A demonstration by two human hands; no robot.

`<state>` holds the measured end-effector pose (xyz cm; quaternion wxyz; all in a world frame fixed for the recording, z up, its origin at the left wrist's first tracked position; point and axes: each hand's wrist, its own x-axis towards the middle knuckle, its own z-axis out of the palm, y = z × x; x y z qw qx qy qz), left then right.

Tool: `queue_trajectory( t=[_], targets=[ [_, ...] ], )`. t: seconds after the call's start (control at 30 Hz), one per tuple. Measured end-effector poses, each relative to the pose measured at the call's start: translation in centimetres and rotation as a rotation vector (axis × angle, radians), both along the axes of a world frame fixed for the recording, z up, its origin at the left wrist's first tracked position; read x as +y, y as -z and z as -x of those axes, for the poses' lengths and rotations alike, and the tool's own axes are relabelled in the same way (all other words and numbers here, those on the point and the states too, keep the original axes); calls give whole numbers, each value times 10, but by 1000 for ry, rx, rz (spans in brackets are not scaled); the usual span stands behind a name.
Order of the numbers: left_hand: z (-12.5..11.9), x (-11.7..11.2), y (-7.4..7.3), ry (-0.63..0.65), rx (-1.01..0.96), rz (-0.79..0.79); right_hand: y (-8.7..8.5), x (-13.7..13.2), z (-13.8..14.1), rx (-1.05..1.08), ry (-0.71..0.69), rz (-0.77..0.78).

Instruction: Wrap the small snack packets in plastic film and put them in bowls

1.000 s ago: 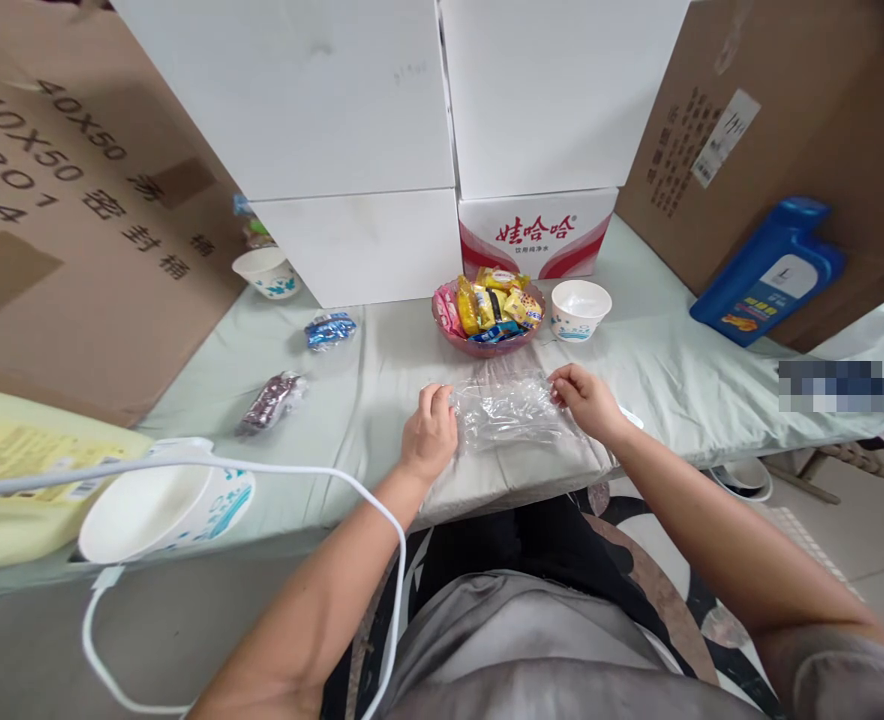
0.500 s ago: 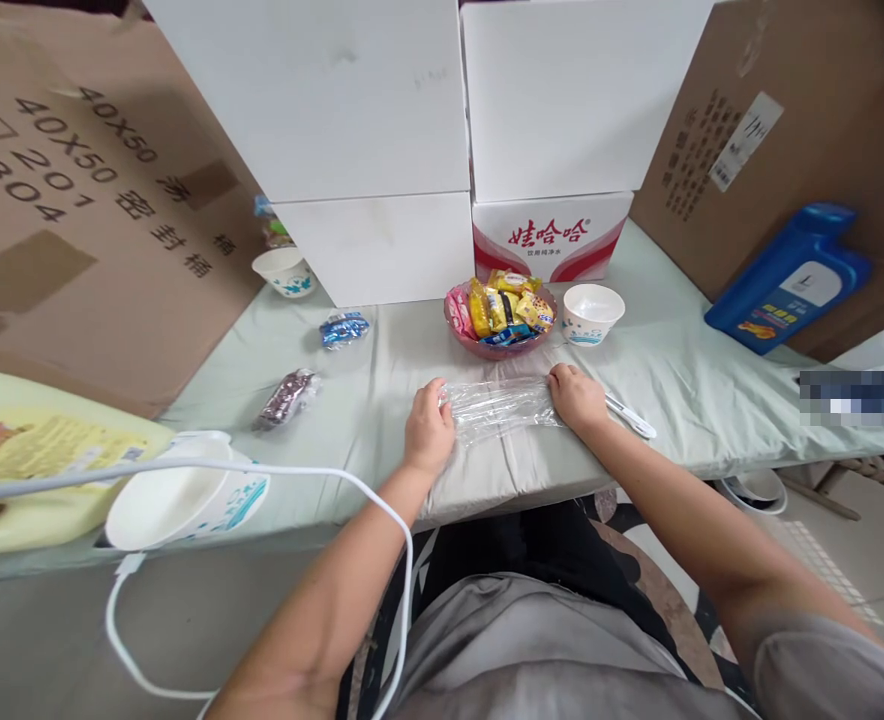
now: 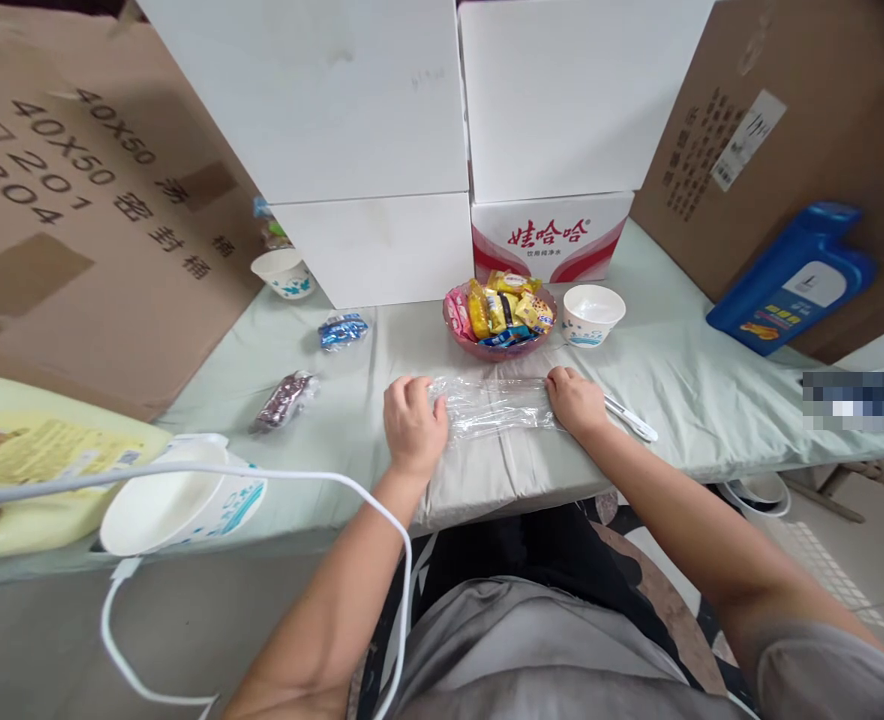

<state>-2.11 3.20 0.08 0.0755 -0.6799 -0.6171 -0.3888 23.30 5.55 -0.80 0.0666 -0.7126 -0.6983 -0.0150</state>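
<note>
A crinkled sheet of clear plastic film (image 3: 496, 408) lies stretched flat on the cloth between my two hands. At its left edge, my left hand (image 3: 416, 425) rests palm down, with the thumb apart from the bent fingers and touching the film. My right hand (image 3: 575, 402) has its fingers closed on the film's right end; the fingertips are partly hidden. Beside the right wrist lies a white-handled utility knife (image 3: 632, 418), partly covered by the hand. Just beyond the film stands a pink glass bowl (image 3: 479, 348) full of wrapped snacks (image 3: 506, 308).
A paper cup (image 3: 593, 318) stands right of the bowl. To the left lie a blue-wrapped snack (image 3: 343, 331) and a dark one in clear wrap (image 3: 284, 402). White boxes (image 3: 374, 250) form the back. A white cable (image 3: 322, 474) crosses over my left forearm. A blue bottle (image 3: 791, 280) leans at right.
My left hand has slid a little to the left, its fingers spreading away from the thumb. My right hand stays in place on the film.
</note>
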Motion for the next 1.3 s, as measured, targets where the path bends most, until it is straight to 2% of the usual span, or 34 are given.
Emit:
queue_trajectory(
  t=[0.07, 0.2, 0.27, 0.37, 0.43, 0.47, 0.57, 0.63, 0.8, 0.9, 0.97, 1.07, 1.13, 1.23, 1.27, 1.3],
  targets=[
    [-9, -8, -11, 38, 112, -69, 0, 0, 0, -5, -5, -7],
    [-23, -13, -24, 144, 195, -47, -1, -1, 1, -15, -6, 4],
    [-21, -9, -29, 122, 169, -41, -1, -1, 2, -21, -6, 9],
    [-10, -1, -33, -2, 88, -97, -2, -1, 2, -31, -15, 1],
    [-8, 2, -32, 17, 89, -112, -2, -1, 2, -36, -23, 0],
    [-10, 2, -29, 106, 126, -90, -2, 0, 2, -38, -25, 2],
    [-26, 2, -16, 534, 315, 80, -2, -1, 2, -43, -22, 8],
    [-36, 3, -5, 680, 423, 210, -3, -2, 4, -46, -24, 13],
    [-36, 7, 15, 659, 543, 416, -11, -1, 1, -67, -86, 53],
    [-31, 8, 17, 671, 538, 413, -22, 4, -15, -85, -105, 87],
    [-30, 7, 17, 682, 529, 411, -33, 6, -30, -83, -50, 80],
    [-31, 7, 16, 685, 526, 416, -47, -2, -41, -43, 22, -37],
    [-32, 6, 16, 679, 520, 413, -50, -15, -35, 13, -98, -120],
    [-32, 6, 15, 677, 507, 410, -42, -36, -20, 133, -404, -130],
    [-32, 6, 15, 676, 503, 410, -37, -42, -17, 196, -433, -134],
    [-32, 6, 15, 675, 501, 413, -32, -46, -18, 271, -402, -153]
  ],
)
